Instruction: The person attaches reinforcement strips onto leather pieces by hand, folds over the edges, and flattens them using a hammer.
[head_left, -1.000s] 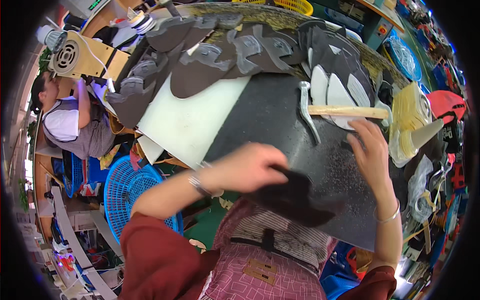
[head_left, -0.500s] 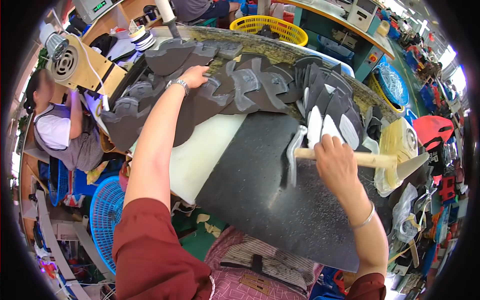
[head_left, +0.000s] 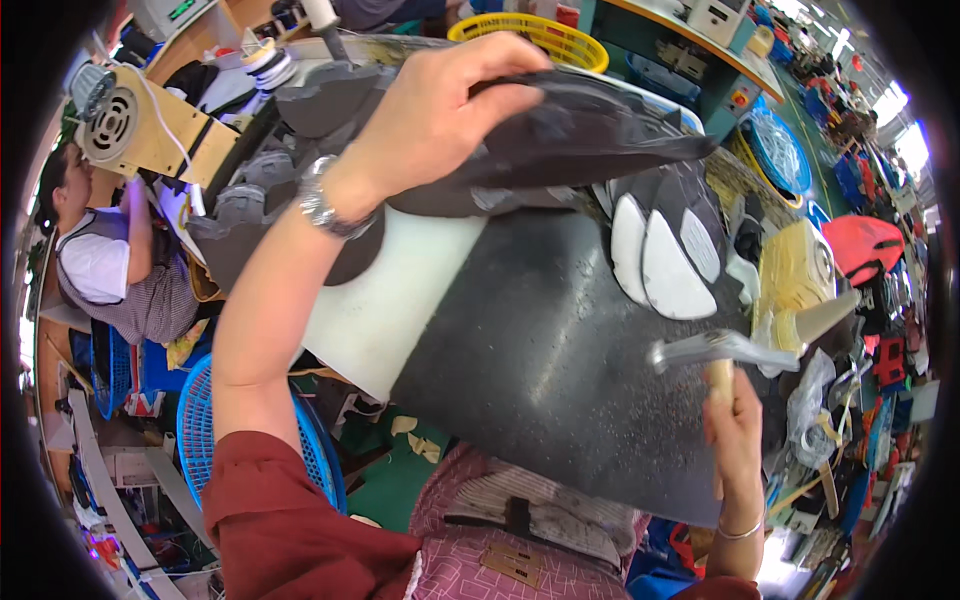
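Two risks we see: left hand pinches a floppy dark sheet at 12 o'clock; right hand fists a hammer at 3, which could swing loose.

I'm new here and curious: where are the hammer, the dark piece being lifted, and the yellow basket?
hammer [head_left: 722,349]: head view, on its metal head.
dark piece [head_left: 590,135]: head view, on its middle.
yellow basket [head_left: 560,38]: head view, on its rim.
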